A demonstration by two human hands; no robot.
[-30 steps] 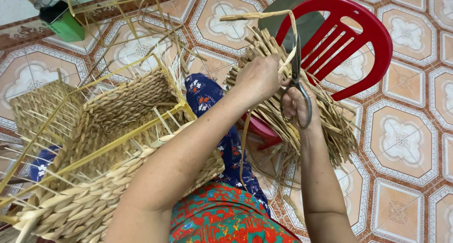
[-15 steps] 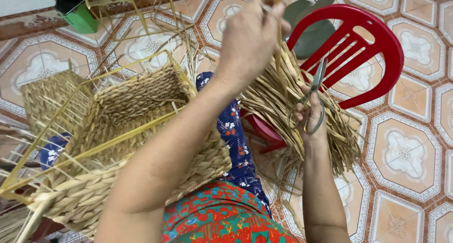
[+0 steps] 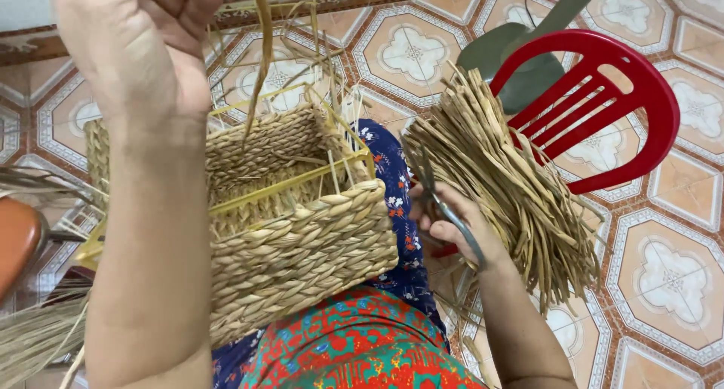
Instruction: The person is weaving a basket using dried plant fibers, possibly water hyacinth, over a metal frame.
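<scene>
My left hand is raised high at the upper left, fingers closed around a dried straw strand that hangs down toward the basket. A half-woven rectangular straw basket with yellow frame rods rests on my lap. My right hand sits lower at centre right, closed on a pair of metal scissors. It rests against a thick bundle of dried straw strands lying on a red plastic chair.
The floor is patterned tile. Loose straw lies at the lower left beside an orange-brown rounded object. My lap is covered by colourful floral cloth. A grey-green object lies behind the red chair.
My left hand has risen from the straw bundle up and to the left, drawing a strand with it. My right hand with the scissors has dropped lower beside the bundle.
</scene>
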